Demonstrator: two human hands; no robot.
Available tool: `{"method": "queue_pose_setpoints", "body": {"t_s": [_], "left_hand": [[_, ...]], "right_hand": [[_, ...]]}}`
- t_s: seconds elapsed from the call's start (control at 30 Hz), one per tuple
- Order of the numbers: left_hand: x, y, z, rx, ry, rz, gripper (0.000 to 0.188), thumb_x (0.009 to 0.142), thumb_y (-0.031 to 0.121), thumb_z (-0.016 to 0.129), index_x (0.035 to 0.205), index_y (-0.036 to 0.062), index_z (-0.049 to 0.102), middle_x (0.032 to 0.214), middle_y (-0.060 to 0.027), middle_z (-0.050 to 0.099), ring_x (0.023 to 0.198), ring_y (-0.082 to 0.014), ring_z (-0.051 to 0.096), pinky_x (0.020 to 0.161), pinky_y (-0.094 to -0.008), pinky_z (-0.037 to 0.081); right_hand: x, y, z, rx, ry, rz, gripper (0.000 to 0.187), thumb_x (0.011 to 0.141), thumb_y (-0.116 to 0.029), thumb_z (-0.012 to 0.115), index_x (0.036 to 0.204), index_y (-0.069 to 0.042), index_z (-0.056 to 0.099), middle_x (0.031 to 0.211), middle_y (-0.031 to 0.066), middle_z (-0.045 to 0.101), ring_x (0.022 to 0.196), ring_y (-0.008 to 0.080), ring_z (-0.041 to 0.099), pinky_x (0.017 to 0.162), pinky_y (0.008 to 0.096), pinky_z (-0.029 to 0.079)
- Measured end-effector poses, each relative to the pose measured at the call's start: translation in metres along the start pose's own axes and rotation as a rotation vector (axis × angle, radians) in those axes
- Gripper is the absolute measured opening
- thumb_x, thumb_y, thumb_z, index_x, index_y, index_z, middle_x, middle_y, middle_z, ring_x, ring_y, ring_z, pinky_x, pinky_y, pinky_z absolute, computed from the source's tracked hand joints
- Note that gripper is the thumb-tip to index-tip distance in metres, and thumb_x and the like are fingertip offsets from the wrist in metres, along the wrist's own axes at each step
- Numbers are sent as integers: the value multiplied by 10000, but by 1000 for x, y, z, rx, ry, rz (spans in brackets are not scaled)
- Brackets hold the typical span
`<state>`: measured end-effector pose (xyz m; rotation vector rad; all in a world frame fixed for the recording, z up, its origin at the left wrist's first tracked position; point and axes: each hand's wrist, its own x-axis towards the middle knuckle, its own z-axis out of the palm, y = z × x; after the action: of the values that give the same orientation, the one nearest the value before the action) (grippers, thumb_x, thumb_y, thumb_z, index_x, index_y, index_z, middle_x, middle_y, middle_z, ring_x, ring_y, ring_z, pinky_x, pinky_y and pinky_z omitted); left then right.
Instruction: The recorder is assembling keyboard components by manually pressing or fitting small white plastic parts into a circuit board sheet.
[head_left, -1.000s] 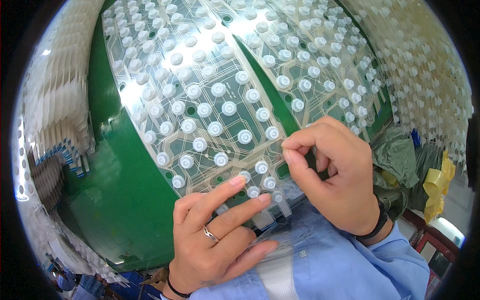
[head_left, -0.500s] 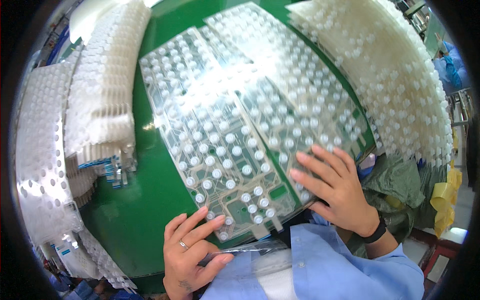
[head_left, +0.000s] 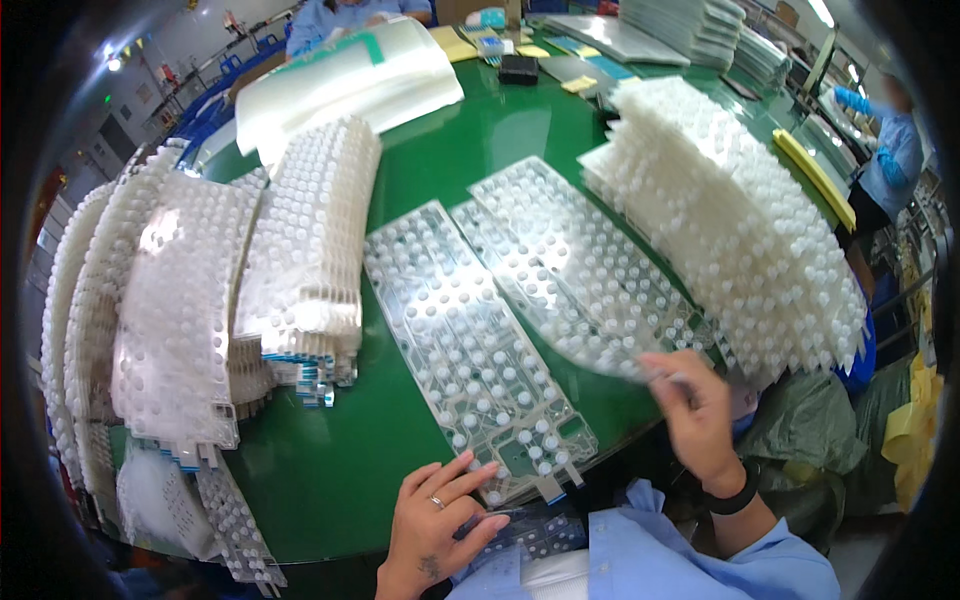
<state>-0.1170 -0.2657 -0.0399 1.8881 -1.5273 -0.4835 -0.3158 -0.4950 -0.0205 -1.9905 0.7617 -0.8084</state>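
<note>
My right hand (head_left: 693, 412) pinches the near end of a clear keyboard membrane sheet (head_left: 585, 265) dotted with white domes. That end is lifted and bends in a blurred curve, while the far part lies on the green table (head_left: 320, 470). To its left, another clear membrane sheet (head_left: 470, 345) lies flat, its short connector tails at the table's near edge. The fingertips of my left hand (head_left: 445, 525) rest at this sheet's near left corner, with the fingers apart. Close to my lap, under the table edge, some clear dotted sheet (head_left: 540, 537) shows in part.
A tall fanned stack of domed membrane sheets (head_left: 740, 240) stands on the right. More membrane stacks (head_left: 310, 235) crowd the left side. Far back lie white sheets (head_left: 350, 85) and a small black box (head_left: 518, 69). Two people are beyond the table.
My right hand has gone from lying spread over the right sheet to gripping its near end and raising it. The view has tilted up, showing more of the table's far side.
</note>
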Motion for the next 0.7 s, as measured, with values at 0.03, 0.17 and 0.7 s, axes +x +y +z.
{"method": "queue_pose_setpoints", "body": {"t_s": [0.03,0.17,0.7], "left_hand": [[4,2,3,0,17,39,260,744,244,773,646,82,594,1213,-59,667,1256,-270,534,1002,-441,362],[6,7,9,0,20,67,261,763,241,768,665,75,592,1220,-60,662,1246,-273,541,990,-411,374],[2,4,-12,11,100,144,226,697,192,795,688,52,617,1067,-110,701,1090,-311,630,926,-422,443]], "right_hand": [[6,-5,-9,139,160,12,243,857,5,608,1090,-23,670,1012,107,648,948,202,593,869,270,425],[18,-25,-3,131,277,-332,264,884,13,545,1110,-27,674,1038,136,633,953,227,606,857,300,461],[-6,-35,39,-24,-650,-435,467,852,-172,671,1291,-60,556,1264,147,567,1243,331,484,1052,441,365]]}}
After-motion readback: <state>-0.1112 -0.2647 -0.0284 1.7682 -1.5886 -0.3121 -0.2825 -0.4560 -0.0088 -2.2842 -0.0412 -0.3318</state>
